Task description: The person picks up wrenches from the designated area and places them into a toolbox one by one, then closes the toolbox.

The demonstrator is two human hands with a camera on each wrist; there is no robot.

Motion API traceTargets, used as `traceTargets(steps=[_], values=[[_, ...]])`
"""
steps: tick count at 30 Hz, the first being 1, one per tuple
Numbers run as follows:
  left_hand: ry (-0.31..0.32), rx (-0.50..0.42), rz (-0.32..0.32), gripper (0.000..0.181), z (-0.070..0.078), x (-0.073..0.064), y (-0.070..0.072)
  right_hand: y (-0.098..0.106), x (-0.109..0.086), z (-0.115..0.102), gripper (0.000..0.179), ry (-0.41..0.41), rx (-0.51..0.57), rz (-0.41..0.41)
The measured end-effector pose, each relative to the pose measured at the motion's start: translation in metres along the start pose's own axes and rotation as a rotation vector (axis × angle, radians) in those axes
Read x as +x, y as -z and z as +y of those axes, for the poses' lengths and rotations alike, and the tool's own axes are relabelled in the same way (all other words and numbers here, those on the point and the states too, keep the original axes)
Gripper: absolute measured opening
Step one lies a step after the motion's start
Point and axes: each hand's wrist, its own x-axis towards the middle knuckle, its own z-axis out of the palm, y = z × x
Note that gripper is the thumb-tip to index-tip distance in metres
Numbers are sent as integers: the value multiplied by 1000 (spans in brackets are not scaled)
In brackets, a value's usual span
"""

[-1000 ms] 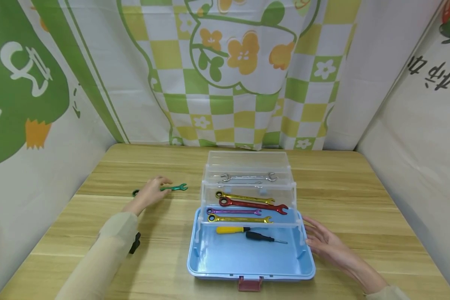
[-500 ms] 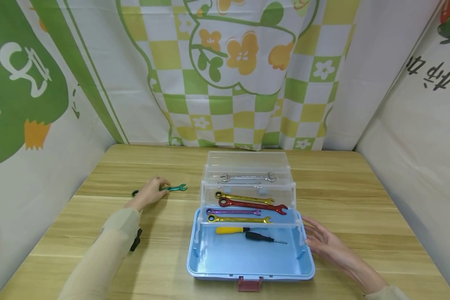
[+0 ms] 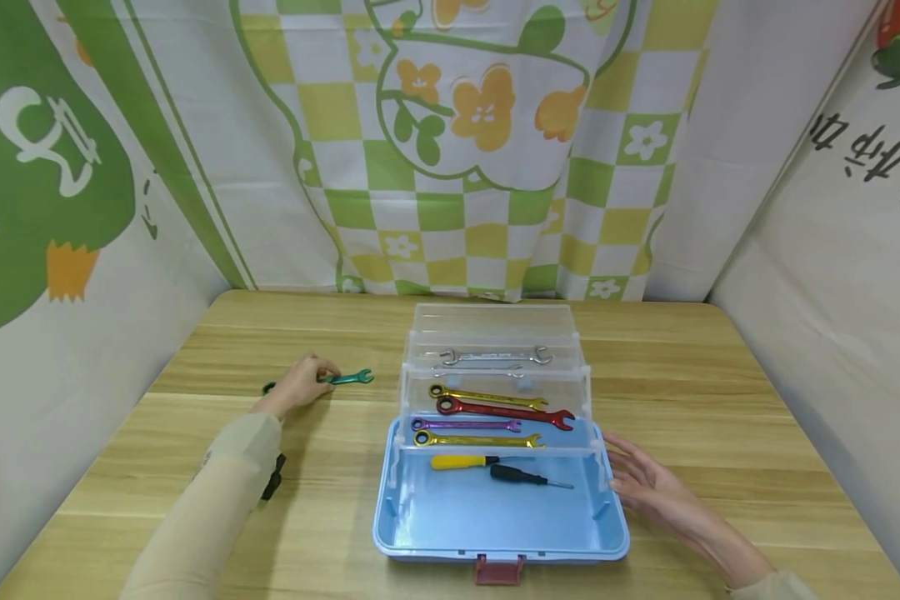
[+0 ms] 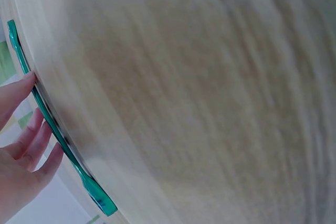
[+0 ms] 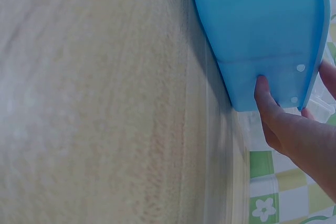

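Observation:
On the table's left part, my left hand (image 3: 300, 387) pinches a green combination wrench (image 3: 357, 377) by its shank. In the left wrist view, the thumb and fingertips (image 4: 56, 153) sit along the wrench, which is at or just above the tabletop; I cannot tell which. My right hand (image 3: 648, 481) rests against the right side of a light-blue toolbox (image 3: 495, 521), fingers fairly straight. From the right wrist view, one fingertip (image 5: 261, 82) touches the outer side wall and another is near the rim. Part of the green wrench is hidden behind the left hand.
Clear trays (image 3: 495, 317) stand raised over the toolbox, holding a silver open-end wrench (image 3: 495, 357), a red wrench (image 3: 505, 412), a purple wrench (image 3: 465, 426) and yellow wrenches (image 3: 476, 439). Below lie a yellow screwdriver (image 3: 460, 462) and a black screwdriver (image 3: 517, 475). A pink latch (image 3: 498, 572) hangs in front.
The left hand's fingers have closed in on the green wrench, which has hardly shifted. The right hand stays at the toolbox's side.

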Motion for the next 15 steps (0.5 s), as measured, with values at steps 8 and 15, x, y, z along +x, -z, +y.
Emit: traceTargets(steps=[8, 15], values=[[0, -50, 33, 20, 0, 1, 1, -1, 0, -1, 66, 12, -9, -3], [6, -89, 21, 17, 1, 2, 3, -1, -1, 0, 66, 20, -11, -7]])
